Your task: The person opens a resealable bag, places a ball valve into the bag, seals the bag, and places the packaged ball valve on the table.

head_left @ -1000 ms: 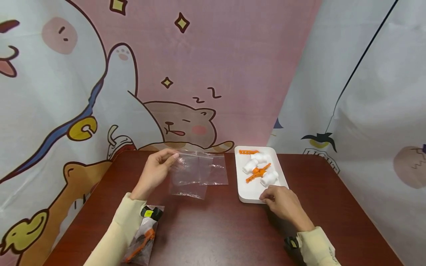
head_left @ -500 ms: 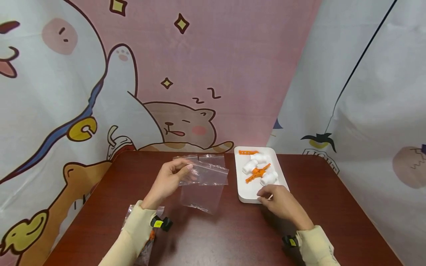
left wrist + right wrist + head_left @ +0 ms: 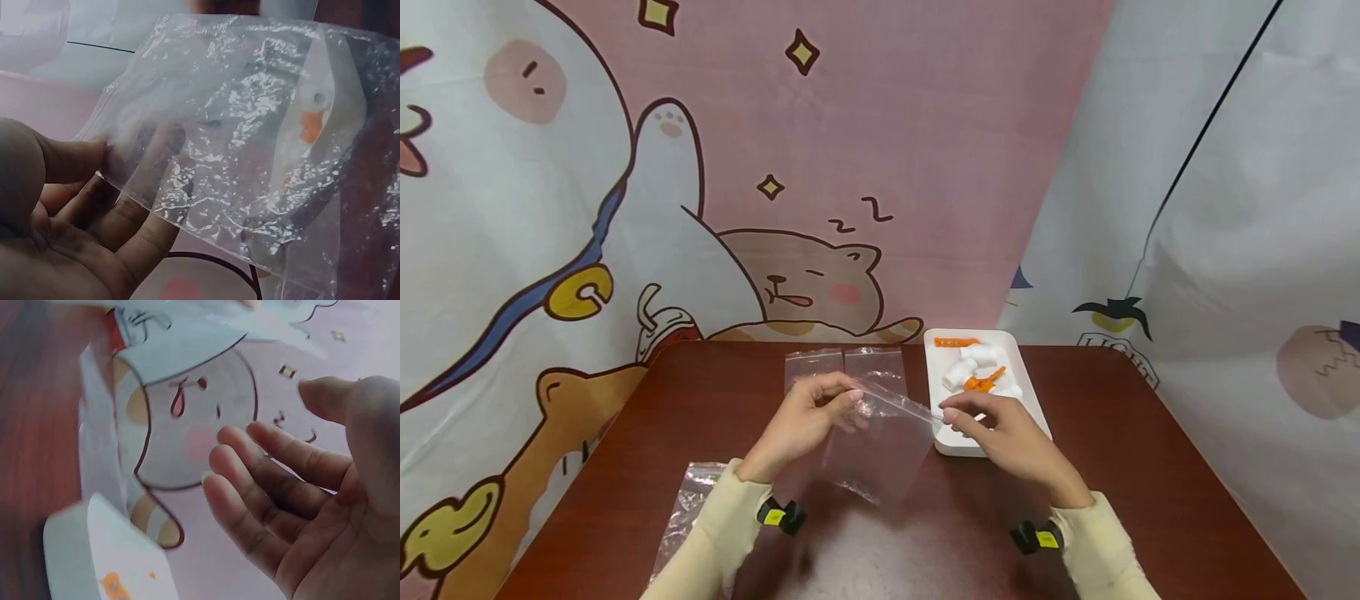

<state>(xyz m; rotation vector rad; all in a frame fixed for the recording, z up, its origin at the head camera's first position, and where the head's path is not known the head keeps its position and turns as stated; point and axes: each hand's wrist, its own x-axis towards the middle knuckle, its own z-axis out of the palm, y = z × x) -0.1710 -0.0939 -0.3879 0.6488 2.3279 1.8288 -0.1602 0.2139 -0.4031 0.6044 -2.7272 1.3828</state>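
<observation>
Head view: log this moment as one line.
left hand: pinches clear plastic zip bag | right hand: near bag's other end | white rectangular tray: holds orange and white parts

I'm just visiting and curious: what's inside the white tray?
White pieces and orange pieces lie in the white tray. The right hand blocks part of its near side from view, so anything there is hidden.

Seen from here, the tray (image 3: 950, 448) sits on the surface (image 3: 880, 558) right of centre, parts (image 3: 958, 373) inside it. To its left, two flat bags (image 3: 811, 360) lie side by side; before them another bag (image 3: 880, 458) hangs from the left hand's (image 3: 805, 421) fingers (image 3: 835, 381). One more pouch (image 3: 688, 504) lies lower left, partly behind the sleeve (image 3: 718, 525). Cloth (image 3: 962, 167) hangs behind everything.
</observation>
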